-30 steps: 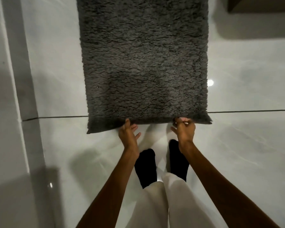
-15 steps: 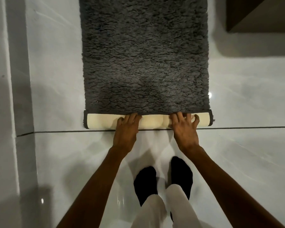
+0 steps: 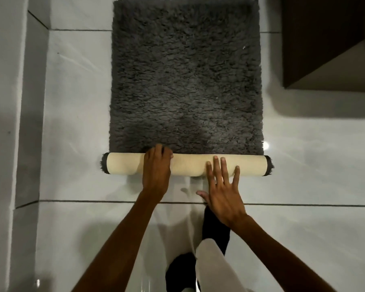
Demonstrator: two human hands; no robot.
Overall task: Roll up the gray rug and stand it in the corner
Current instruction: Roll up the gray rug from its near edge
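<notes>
The gray shaggy rug (image 3: 185, 76) lies flat on the glossy white tile floor, running away from me. Its near end is rolled into a tube (image 3: 190, 165) with the cream backing on the outside and dark pile showing at both ends. My left hand (image 3: 156, 169) is curled over the left part of the roll, fingers hooked over its far side. My right hand (image 3: 221, 186) lies with fingers spread flat, fingertips on the right part of the roll and the palm just off its near side.
A dark brown cabinet or box (image 3: 329, 43) stands at the upper right beside the rug. A white wall or step edge (image 3: 19, 123) runs along the left. My feet in black socks (image 3: 215, 228) and light trousers are just behind the roll.
The roll has grown thicker and moved farther from me along the rug. My right hand has opened from gripping to flat, spread fingers, and my left hand has slid to the left part.
</notes>
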